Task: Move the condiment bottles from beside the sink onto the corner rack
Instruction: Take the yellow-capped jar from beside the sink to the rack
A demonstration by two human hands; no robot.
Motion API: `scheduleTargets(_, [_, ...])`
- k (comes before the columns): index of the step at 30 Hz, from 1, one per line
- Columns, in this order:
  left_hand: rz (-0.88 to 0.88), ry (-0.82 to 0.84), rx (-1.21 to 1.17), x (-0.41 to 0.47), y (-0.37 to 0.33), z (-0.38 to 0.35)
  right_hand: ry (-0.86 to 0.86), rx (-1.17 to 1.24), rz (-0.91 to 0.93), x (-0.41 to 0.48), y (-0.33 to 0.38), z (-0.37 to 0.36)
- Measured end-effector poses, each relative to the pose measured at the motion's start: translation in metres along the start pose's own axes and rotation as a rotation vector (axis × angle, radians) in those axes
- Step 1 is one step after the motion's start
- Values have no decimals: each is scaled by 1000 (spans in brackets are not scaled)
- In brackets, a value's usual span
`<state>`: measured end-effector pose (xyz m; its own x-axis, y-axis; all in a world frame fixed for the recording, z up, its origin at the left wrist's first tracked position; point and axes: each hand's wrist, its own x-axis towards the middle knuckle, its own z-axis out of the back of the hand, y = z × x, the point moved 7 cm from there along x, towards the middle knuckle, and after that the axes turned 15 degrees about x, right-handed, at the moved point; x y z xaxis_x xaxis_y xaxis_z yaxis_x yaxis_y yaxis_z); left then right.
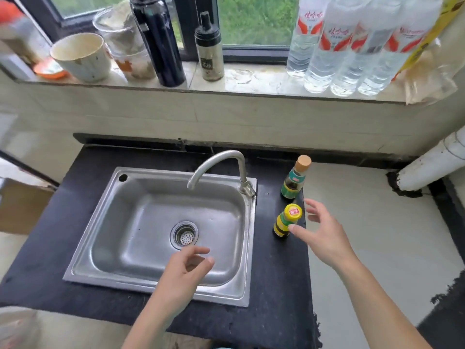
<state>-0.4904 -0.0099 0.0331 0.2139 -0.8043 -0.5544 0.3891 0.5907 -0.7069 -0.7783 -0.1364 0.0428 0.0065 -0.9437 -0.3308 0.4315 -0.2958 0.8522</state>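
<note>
Two small condiment bottles stand upright on the black counter, right of the steel sink (105,205). The nearer bottle (283,224) has a yellow cap and yellow-green label. The farther bottle (293,182) holds dark liquid and has a tan cap and green label. My right hand (319,233) is open, fingers spread, right beside the yellow-capped bottle, its thumb tip close to or touching the bottle's side. My left hand (186,270) hovers over the sink's front rim, fingers loosely curled and empty. No corner rack is in view.
A curved tap (219,165) rises at the sink's back right. The windowsill holds a cup (80,56), a dark flask (158,44), a pepper shaker (210,51) and several water bottles (352,46). A white pipe (432,165) slants at right. A pale worktop (372,222) lies right of the bottles.
</note>
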Motion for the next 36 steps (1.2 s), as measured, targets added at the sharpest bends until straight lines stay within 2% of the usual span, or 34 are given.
scheduleTargets(2, [-18, 4, 13, -4, -3, -5, -13, -104, 55, 12, 7, -2])
scheduleTargets(4, [105, -90, -29, 15, 7, -24, 173, -216, 40, 60, 0, -25])
scheduleTargets(5, [105, -91, -42, 13, 3, -25, 181, -203, 34, 59, -1, -28])
scheduleTargets(11, [82, -6, 11, 30, -18, -41, 72, -77, 92, 65, -2, -25])
scheduleTargets(16, [-57, 10, 187, 62, -67, -61, -17, 116, 202, 62, 29, 22])
scheduleTargets(20, [-263, 4, 424, 73, -117, -71, -40, 244, 290, 47, 71, 51])
scheduleTargets(24, [-513, 50, 449, 71, -167, -90, -44, 277, 407, 31, 115, 69])
scheduleTargets(27, [-562, 91, 312, 71, -184, -99, -52, 274, 456, 23, 136, 74])
scheduleTargets(29, [-580, 33, 262, 71, -189, -98, -61, 187, 505, 18, 147, 75])
scheduleTargets(31, [-576, -15, 236, 70, -188, -96, -88, -53, 612, 10, 161, 73])
scheduleTargets(33, [-583, -27, 245, 69, -186, -97, -124, -340, 795, 0, 177, 67])
scheduleTargets(36, [-587, -31, 239, 64, -183, -98, -104, -581, 952, -2, 190, 54])
